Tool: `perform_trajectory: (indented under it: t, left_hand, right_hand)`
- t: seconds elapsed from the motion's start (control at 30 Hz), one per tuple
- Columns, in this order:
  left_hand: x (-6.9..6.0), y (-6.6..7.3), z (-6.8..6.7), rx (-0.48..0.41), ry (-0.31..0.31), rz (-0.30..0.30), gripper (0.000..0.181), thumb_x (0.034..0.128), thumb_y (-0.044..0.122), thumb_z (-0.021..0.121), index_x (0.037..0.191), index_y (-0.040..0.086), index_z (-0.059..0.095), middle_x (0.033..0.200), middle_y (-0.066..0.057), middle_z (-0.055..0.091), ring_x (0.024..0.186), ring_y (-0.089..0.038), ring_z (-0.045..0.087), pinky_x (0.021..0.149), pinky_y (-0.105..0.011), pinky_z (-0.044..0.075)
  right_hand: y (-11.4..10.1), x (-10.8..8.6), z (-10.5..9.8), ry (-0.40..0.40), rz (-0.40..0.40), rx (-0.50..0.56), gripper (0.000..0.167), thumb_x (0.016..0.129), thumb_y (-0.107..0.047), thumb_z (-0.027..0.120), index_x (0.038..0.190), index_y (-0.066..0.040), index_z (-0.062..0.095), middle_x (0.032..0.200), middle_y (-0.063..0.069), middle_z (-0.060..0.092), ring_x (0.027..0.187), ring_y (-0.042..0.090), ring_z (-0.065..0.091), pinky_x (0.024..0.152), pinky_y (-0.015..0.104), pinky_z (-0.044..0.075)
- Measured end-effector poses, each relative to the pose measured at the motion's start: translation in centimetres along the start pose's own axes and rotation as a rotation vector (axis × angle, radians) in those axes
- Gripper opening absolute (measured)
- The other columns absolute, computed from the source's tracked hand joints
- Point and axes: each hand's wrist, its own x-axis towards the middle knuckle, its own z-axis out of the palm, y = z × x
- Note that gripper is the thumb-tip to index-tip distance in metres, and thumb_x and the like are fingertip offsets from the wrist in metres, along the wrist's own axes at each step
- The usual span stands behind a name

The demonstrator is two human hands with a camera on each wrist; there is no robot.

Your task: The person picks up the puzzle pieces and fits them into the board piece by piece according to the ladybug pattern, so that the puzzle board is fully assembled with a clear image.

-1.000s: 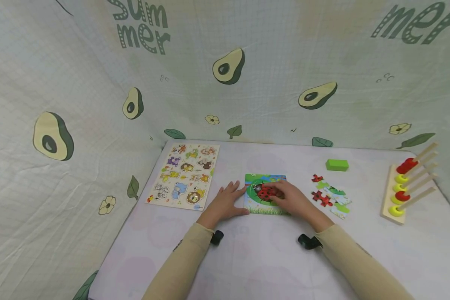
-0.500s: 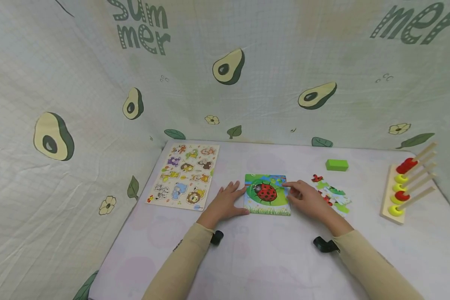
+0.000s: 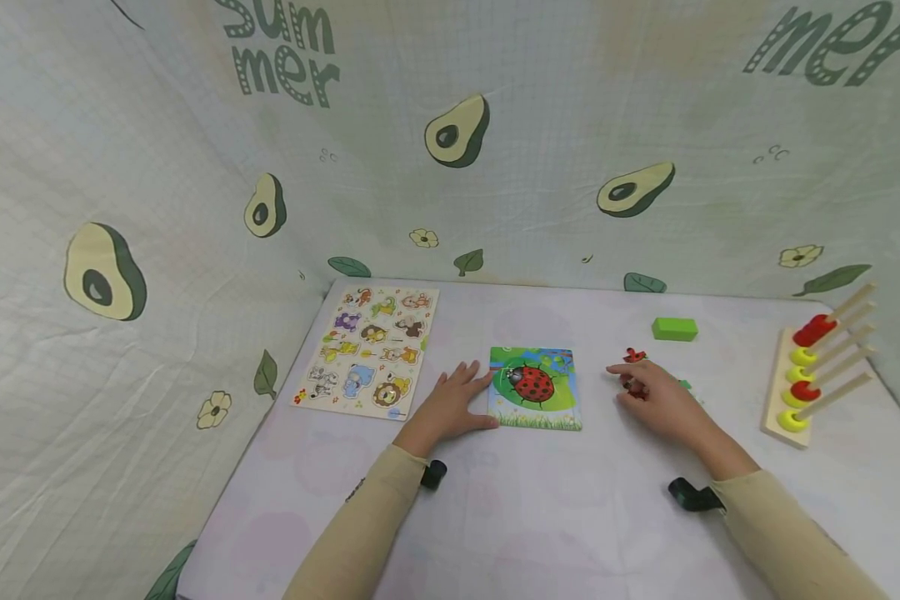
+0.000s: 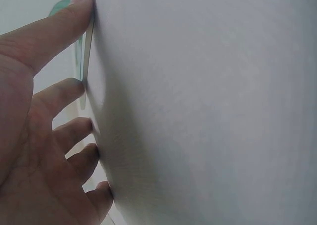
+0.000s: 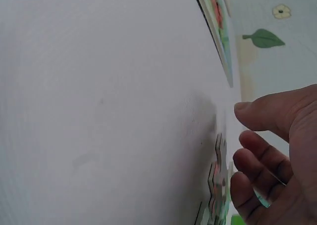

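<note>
A square ladybug puzzle point(image 3: 536, 400) lies flat on the table in front of the person. My left hand point(image 3: 452, 406) rests at its left side, fingers spread; in the left wrist view the thumb point(image 4: 59, 34) touches the board's edge. My right hand point(image 3: 667, 406) is off to the right of the puzzle, over several loose puzzle pieces point(image 5: 218, 180), most of them hidden under it in the head view. A red piece point(image 3: 633, 355) shows just beyond its fingers. The right index finger points out, the other fingers are loosely bent, and nothing is seen between fingers and thumb.
An animal picture board point(image 3: 367, 358) lies at the back left. Behind the loose pieces sits a green block point(image 3: 674, 329). A wooden peg stand point(image 3: 776, 417) with red and yellow rings stands at the right. Patterned cloth hangs along the back and left.
My right hand has moved off the ladybug puzzle, rightward to the loose pieces, which it now largely covers. My left hand has stayed at the puzzle's left side.
</note>
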Motion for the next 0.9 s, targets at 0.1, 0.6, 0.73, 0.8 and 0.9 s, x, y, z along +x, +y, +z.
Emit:
perform_trajectory:
  t: [0.1, 0.6, 0.73, 0.8, 0.9]
  left_hand:
    - [0.0, 0.0, 0.0, 0.001, 0.002, -0.001, 0.086, 0.0885, 0.053, 0.075, 0.16, 0.023, 0.036, 0.169, -0.007, 0.021, 0.156, -0.027, 0.011, 0.127, -0.048, 0.01]
    - [0.1, -0.2, 0.2, 0.002, 0.004, 0.001, 0.087, 0.0886, 0.054, 0.074, 0.16, 0.023, 0.036, 0.169, -0.007, 0.02, 0.157, -0.027, 0.011, 0.127, -0.048, 0.009]
    - [0.1, -0.2, 0.3, 0.008, 0.003, 0.002, 0.087, 0.0886, 0.054, 0.074, 0.16, 0.024, 0.035, 0.169, -0.006, 0.02, 0.157, -0.027, 0.011, 0.127, -0.048, 0.009]
    - [0.1, -0.2, 0.2, 0.011, 0.002, 0.001, 0.087, 0.0886, 0.054, 0.074, 0.16, 0.024, 0.035, 0.169, -0.006, 0.02, 0.157, -0.027, 0.011, 0.127, -0.048, 0.01]
    - [0.1, -0.1, 0.2, 0.007, 0.003, 0.005, 0.087, 0.0883, 0.054, 0.074, 0.16, 0.023, 0.036, 0.169, -0.007, 0.021, 0.156, -0.027, 0.012, 0.127, -0.049, 0.01]
  right_hand:
    - [0.5, -0.2, -0.4, -0.013, 0.014, -0.009, 0.043, 0.091, -0.006, 0.072, 0.133, -0.003, 0.065, 0.116, 0.02, 0.063, 0.1, 0.033, 0.058, 0.085, 0.051, 0.049]
    - [1.0, 0.0, -0.7, -0.058, 0.083, -0.087, 0.042, 0.091, -0.012, 0.075, 0.131, -0.001, 0.065, 0.113, 0.026, 0.058, 0.098, 0.037, 0.051, 0.077, 0.048, 0.043]
    - [1.1, 0.2, -0.8, -0.041, 0.07, -0.096, 0.042, 0.089, -0.01, 0.077, 0.128, -0.001, 0.067, 0.107, 0.021, 0.057, 0.096, 0.035, 0.05, 0.077, 0.044, 0.042]
    - [1.1, 0.2, -0.9, -0.05, 0.082, -0.083, 0.044, 0.089, -0.01, 0.077, 0.13, -0.001, 0.066, 0.108, 0.019, 0.055, 0.094, 0.032, 0.052, 0.077, 0.043, 0.043]
    - [1.2, 0.4, -1.1, -0.079, 0.107, -0.061, 0.046, 0.09, -0.01, 0.076, 0.133, -0.001, 0.063, 0.11, 0.018, 0.052, 0.089, 0.025, 0.052, 0.074, 0.038, 0.044]
